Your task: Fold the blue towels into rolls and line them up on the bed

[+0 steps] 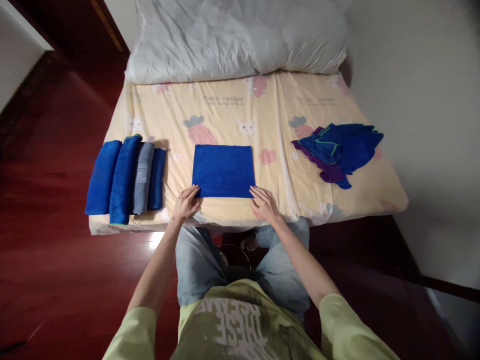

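Note:
A blue towel (224,167) lies spread as a flat rectangle on the bed, with a crease running along its near edge. My left hand (186,202) is at its near left corner, fingertips on the cloth and thumb by the edge. At the near right corner, my right hand (263,202) has its fingers on the towel in the same way. Both hands look closed on the corners, though the cloth under the fingertips is hidden.
Rolled blue towels (125,177) and a grey rolled towel (143,179) lie side by side at the bed's left. A crumpled blue and purple cloth heap (339,150) is on the right. Behind, a white quilt (236,40) covers the far end of the patterned sheet (225,112).

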The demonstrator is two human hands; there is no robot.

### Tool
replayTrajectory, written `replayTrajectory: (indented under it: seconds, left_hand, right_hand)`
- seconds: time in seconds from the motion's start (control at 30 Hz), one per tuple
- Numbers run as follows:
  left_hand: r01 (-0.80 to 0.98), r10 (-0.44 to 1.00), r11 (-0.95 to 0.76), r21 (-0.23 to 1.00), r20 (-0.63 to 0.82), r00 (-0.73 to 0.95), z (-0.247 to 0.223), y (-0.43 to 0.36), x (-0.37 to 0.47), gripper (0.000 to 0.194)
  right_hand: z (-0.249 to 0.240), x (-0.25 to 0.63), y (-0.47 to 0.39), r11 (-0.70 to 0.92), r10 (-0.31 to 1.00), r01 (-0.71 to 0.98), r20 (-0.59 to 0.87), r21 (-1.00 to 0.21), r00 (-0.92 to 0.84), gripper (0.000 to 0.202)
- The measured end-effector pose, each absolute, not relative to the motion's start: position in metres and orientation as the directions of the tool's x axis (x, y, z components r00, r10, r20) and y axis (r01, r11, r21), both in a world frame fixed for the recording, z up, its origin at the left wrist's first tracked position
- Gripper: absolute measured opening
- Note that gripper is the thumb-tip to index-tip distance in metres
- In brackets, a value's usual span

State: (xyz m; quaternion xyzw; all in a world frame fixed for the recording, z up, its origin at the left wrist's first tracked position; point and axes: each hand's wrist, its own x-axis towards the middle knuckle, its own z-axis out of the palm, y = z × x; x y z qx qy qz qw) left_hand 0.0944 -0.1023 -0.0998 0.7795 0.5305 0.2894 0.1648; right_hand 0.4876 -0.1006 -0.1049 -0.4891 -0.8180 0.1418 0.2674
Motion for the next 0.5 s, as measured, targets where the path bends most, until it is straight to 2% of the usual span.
replayTrajectory:
  seconds: [0.13, 0.3, 0.4, 0.5]
  left_hand:
    - [0.757, 0.948, -0.301, 0.580, 0.268, 0.172, -0.106, -0.095, 0.101, 0.048]
    - [0.759, 0.940, -0.312, 0.571, 0.304, 0.157, -0.109, -0.090, 0.102, 0.049]
    - [0.739, 0.925, -0.364, 0.567, 0.314, 0.215, -0.107, -0.094, 0.094, 0.045]
    - [0.674, 0.894, -0.447, 0.588, 0.286, 0.344, -0.109, -0.111, 0.084, 0.041]
  right_hand:
    - [-0.109, 0.474, -0.095, 0.420, 0.904, 0.749, 0.304, -0.512, -0.299, 0.055]
    - [-0.115, 0.465, -0.082, 0.390, 0.915, 0.751, 0.317, -0.532, -0.251, 0.060]
    - [-0.112, 0.473, -0.085, 0.418, 0.902, 0.735, 0.339, -0.534, -0.267, 0.059]
    - [-0.109, 0.488, -0.104, 0.474, 0.880, 0.696, 0.330, -0.539, -0.343, 0.057]
